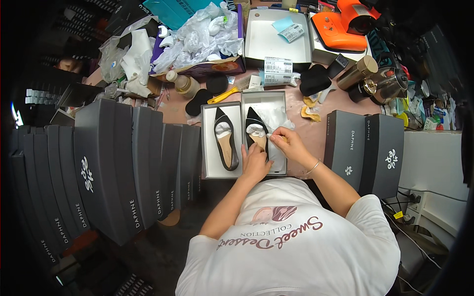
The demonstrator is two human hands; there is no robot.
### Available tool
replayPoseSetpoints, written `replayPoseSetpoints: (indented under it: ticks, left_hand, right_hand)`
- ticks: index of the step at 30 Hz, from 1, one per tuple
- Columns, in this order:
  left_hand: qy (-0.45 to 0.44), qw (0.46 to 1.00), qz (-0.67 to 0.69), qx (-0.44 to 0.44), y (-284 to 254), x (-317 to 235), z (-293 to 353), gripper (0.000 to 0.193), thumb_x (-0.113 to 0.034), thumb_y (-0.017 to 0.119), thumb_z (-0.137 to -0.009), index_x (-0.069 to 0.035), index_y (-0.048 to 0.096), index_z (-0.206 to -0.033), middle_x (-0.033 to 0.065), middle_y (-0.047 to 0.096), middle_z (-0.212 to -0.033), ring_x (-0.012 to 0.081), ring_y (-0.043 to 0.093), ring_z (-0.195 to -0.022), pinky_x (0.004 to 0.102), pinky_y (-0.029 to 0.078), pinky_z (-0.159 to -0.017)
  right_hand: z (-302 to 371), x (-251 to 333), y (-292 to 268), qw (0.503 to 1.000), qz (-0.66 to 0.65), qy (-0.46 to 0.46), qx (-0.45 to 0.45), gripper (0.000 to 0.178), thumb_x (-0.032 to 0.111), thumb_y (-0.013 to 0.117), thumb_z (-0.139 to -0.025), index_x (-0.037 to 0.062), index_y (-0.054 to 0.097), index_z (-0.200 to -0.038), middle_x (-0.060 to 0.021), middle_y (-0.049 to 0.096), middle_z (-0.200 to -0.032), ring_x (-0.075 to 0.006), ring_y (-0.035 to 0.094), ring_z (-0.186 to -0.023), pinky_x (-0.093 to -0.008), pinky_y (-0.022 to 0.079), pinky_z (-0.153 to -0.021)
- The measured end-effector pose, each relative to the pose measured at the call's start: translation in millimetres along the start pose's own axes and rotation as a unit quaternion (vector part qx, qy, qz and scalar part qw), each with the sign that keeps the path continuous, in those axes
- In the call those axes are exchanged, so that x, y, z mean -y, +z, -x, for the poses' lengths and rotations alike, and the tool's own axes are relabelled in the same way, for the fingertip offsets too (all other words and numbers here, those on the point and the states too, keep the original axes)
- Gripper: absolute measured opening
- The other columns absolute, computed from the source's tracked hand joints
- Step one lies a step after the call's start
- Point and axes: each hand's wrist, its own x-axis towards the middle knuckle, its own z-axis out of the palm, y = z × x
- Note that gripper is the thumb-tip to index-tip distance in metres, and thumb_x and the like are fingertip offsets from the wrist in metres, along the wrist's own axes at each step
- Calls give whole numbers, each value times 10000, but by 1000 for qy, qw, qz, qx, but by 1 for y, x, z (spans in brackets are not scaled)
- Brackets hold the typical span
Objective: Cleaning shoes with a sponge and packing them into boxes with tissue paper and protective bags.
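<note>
Black and pointed, the right-hand pump (256, 132) is seen in the head view lying in the open shoe box (280, 167), toe away from the person, on white tissue paper (276, 118). Its heel end is covered by the left hand (256, 160), whose fingers are pressed down on the shoe's rear part; the hand is closed onto the shoe rather than spread. The right hand (288, 141) is held just beside the shoe's opening, thumb and forefinger pinched together on a small white swab (270, 135), whose tip is at the shoe's edge. A thin bracelet (313, 167) is worn on that wrist.

White stuffing (256, 129) is tucked into the toe of this pump. The second black pump (225, 139) is laid in the box lid (210, 167) just to the left, also stuffed with white paper, untouched by either hand.

Behind these, a larger open white box (256, 44) is set, holding a pale blue slip and a label. A row of closed dark grey shoe boxes (123, 167) is stood on the left, and two more grey boxes (365, 148) on the right. A heap of crumpled plastic bags (202, 34) is piled at the back.
</note>
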Motion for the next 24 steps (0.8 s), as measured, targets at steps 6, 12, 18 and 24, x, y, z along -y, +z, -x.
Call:
replayPoseSetpoints:
  ticks: [6, 12, 18, 24]
  left_hand:
    - [-29, 709, 703, 42, -78, 43, 61, 236, -135, 713, -754, 59, 644, -870, 170, 635, -1119, 198, 612, -1022, 308, 478, -883]
    - [55, 408, 911, -7, -9, 50, 119, 434, -225, 721, -721, 73, 644, -1027, 213, 672, -1024, 289, 684, -897, 384, 561, -826]
    - [69, 610, 786, 68, -27, 24, 105, 1050, -622, 673, -729, -3, 226, -1451, 184, 354, -1446, 286, 467, -1265, 426, 398, -1046]
    - [-56, 614, 782, 90, -70, 5, 54, 671, -529, 369, -957, -1, 347, -1370, 205, 524, -1234, 332, 571, -1101, 443, 494, -923]
  right_hand:
    - [-38, 40, -25, 988, -137, -38, -62, 163, 167, 588, -939, 22, 580, -866, 64, 499, -690, -6, 390, -602, -175, 313, -517]
    - [-85, 72, 13, 967, -246, 58, 27, 193, 249, 593, -938, 58, 595, -905, 63, 513, -713, -6, 403, -585, -168, 334, -502]
    - [-80, 75, 46, 976, -203, 16, 80, 159, 245, 602, -935, 96, 589, -882, 82, 510, -733, 0, 414, -617, -162, 344, -530]
    - [-73, 78, 70, 987, -138, -71, 34, 175, 188, 578, -948, 16, 601, -920, 56, 539, -758, -14, 440, -678, -183, 385, -576]
